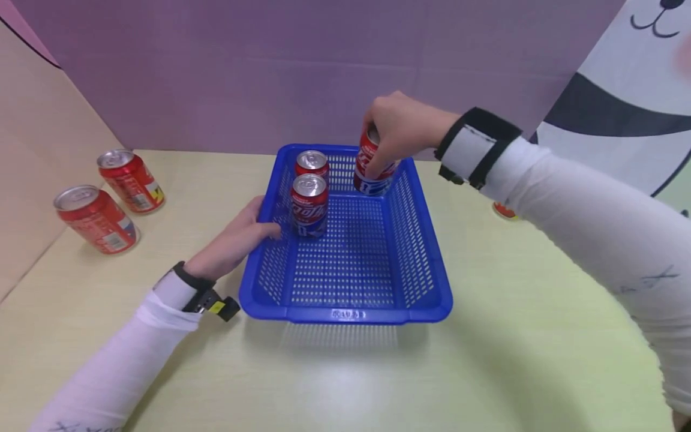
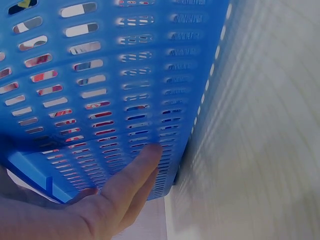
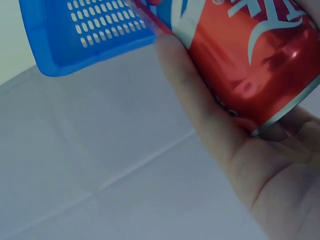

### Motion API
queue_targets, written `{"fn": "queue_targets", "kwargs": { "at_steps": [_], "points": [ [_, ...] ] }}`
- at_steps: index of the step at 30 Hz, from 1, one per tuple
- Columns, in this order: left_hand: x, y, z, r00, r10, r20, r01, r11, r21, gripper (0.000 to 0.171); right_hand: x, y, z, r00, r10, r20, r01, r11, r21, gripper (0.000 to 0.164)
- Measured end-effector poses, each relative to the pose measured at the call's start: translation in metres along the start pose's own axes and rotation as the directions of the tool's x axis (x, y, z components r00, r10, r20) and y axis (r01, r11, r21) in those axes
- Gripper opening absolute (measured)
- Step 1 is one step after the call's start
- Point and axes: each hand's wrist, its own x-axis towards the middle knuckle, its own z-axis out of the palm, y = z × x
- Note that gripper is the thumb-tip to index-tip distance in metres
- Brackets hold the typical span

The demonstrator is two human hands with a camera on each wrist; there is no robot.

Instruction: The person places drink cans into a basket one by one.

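A blue plastic basket (image 1: 345,315) with slotted walls stands on the table. My left hand (image 1: 232,243) grips its left side, the thumb over the rim and the fingers (image 2: 131,175) along the outer wall. Two red soda cans stand upright in the basket against that side, a front can (image 1: 310,210) and a rear can (image 1: 312,161). My right hand (image 1: 402,126) holds another red soda can (image 1: 372,175) from above, in the basket's far right corner. White lettering shows on this can (image 3: 245,65) in the right wrist view; the hand covers part of its top.
Two more red cans, a nearer can (image 1: 98,221) and a farther can (image 1: 132,183), stand at the table's left. A red object (image 1: 504,210) shows partly beneath my right forearm. A purple wall panel (image 1: 243,84) rises close behind the basket.
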Motion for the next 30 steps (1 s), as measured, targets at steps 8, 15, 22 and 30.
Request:
{"fn": "queue_targets", "kwargs": {
  "at_steps": [8,15,22,30],
  "points": [
    [0.001,-0.002,0.003,1.000,-0.001,0.006,0.001,1.000,0.000,0.075,0.030,0.002,0.016,0.998,0.001,0.058,0.000,1.000,-0.026,0.048],
    [0.003,-0.003,0.006,1.000,-0.001,-0.002,0.001,1.000,-0.009,0.073,0.051,0.006,0.043,0.993,0.038,0.109,-0.033,0.998,-0.046,0.052],
    [0.004,-0.004,0.008,1.000,0.005,-0.008,-0.005,1.000,-0.006,0.073,0.064,0.012,0.061,0.987,0.072,0.145,-0.064,0.996,-0.055,0.057],
    [0.004,-0.003,0.011,1.000,0.008,-0.005,-0.008,1.000,-0.011,0.072,0.070,0.016,0.071,0.993,0.018,0.118,-0.012,0.998,-0.055,0.053]
  ]
}}
